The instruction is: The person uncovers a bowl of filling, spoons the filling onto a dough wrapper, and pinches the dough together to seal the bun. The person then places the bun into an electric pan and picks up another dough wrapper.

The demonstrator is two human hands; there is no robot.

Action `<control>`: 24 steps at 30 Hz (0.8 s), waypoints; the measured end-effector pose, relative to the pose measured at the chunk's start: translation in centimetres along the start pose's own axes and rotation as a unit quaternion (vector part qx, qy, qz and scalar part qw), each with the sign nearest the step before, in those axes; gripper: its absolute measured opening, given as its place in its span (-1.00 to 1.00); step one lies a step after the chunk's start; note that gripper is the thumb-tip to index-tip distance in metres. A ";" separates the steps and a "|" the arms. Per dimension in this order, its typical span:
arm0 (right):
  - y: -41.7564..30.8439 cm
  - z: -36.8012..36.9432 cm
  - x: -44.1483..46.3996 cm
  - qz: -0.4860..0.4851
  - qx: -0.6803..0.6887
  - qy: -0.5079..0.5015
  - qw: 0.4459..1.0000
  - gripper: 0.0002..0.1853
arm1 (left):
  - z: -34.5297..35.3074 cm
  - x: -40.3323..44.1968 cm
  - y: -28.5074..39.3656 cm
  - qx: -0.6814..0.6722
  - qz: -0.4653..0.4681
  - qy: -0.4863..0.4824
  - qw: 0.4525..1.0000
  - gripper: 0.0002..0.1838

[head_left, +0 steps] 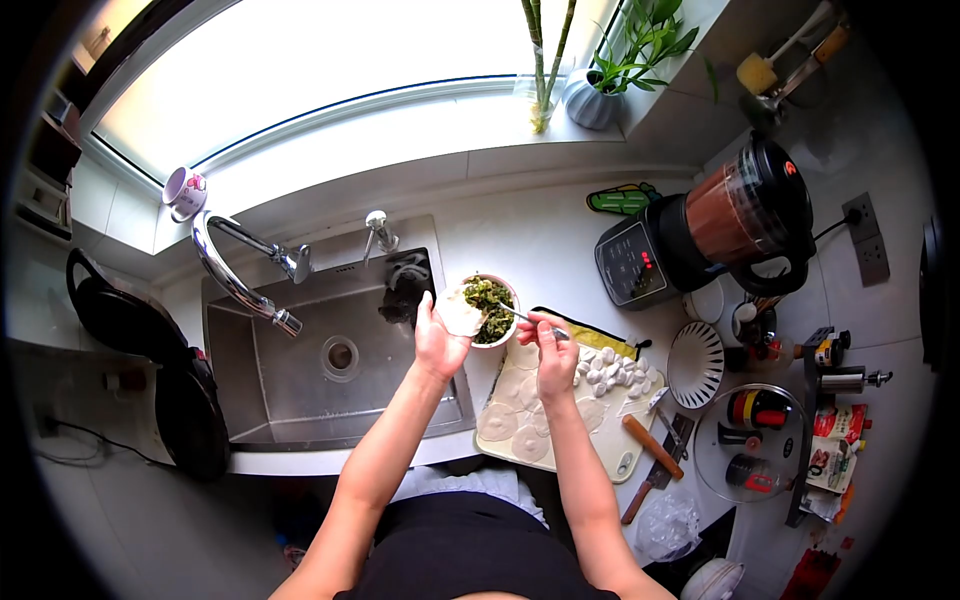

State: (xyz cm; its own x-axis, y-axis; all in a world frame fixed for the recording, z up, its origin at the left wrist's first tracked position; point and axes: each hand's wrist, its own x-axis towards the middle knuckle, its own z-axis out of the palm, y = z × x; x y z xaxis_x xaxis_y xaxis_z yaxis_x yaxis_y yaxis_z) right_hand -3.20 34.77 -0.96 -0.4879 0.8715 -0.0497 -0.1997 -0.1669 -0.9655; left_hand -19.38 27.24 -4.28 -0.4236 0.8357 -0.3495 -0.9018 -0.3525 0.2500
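Note:
On my left hand point(441, 345) lies a flat, round dough wrapper point(458, 314), held at the left rim of a bowl point(513, 294) of chopped green filling point(492, 322). My right hand point(554, 362) is closed on a metal spoon point(528, 318), whose tip reaches into the filling. Under and beside my right forearm is a pale cutting board point(607, 447). Several rolled wrappers point(497, 421) lie on its left part, and small white dough pieces point(605, 371) are gathered at its upper right.
A steel sink point(290, 400) with a faucet point(240, 280) is at the left. A blender point(700, 225) stands at the right, above a ribbed dish point(695, 364). A rolling pin point(652, 446) and a knife point(660, 470) lie right of the board, near a glass lid point(708, 460).

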 end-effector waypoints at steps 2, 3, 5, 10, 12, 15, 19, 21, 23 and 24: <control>0.4 0.3 -0.8 -0.022 -0.039 -0.004 0.999 -0.75 | 0.6 -0.1 -0.3 -0.016 -0.018 -0.023 0.999 -0.31; 0.4 0.5 -1.2 -0.022 -0.039 -0.003 0.999 -0.75 | 0.6 0.0 -0.5 -0.015 -0.018 -0.023 0.999 -0.31; 0.6 0.8 -1.9 -0.077 -0.102 -0.027 0.991 -0.75 | 0.5 0.1 -0.8 0.000 -0.010 -0.009 1.000 -0.31; 0.6 0.9 -2.9 -0.251 -0.308 -0.083 0.914 -0.72 | 1.2 0.0 -0.9 0.005 -0.008 -0.002 1.000 -0.33; 0.2 1.0 -3.0 -0.283 -0.335 -0.102 0.893 -0.70 | 1.1 0.0 -0.9 0.008 -0.010 -0.003 1.000 -0.33; -0.1 1.1 -3.1 -0.334 -0.371 -0.132 0.856 -0.64 | 0.8 0.0 -0.7 0.012 -0.011 -0.007 1.000 -0.33; -0.7 1.1 -3.0 -0.251 -0.316 -0.107 0.909 -0.72 | 0.6 -0.2 -0.3 0.032 -0.005 0.021 0.999 -0.34; -0.7 1.0 -2.8 -0.217 -0.285 -0.093 0.929 -0.75 | -0.1 -0.2 0.1 0.029 -0.004 0.016 0.999 -0.37; -0.4 0.7 -2.3 -0.137 -0.165 -0.057 0.975 -0.76 | 0.0 -0.4 0.7 0.022 0.002 0.038 0.999 -0.39; -0.3 0.4 -1.9 -0.128 -0.149 -0.052 0.979 -0.76 | -0.3 -0.5 1.1 0.013 0.004 0.047 0.999 -0.40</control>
State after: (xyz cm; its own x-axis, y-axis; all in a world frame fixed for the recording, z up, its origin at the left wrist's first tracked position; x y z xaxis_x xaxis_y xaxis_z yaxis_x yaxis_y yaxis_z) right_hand -2.53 32.96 -0.45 -0.5411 0.8130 0.2153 -0.0768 0.2072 -0.9753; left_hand -20.18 26.32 -4.16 -0.4373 0.7899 -0.4298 -0.8966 -0.3462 0.2760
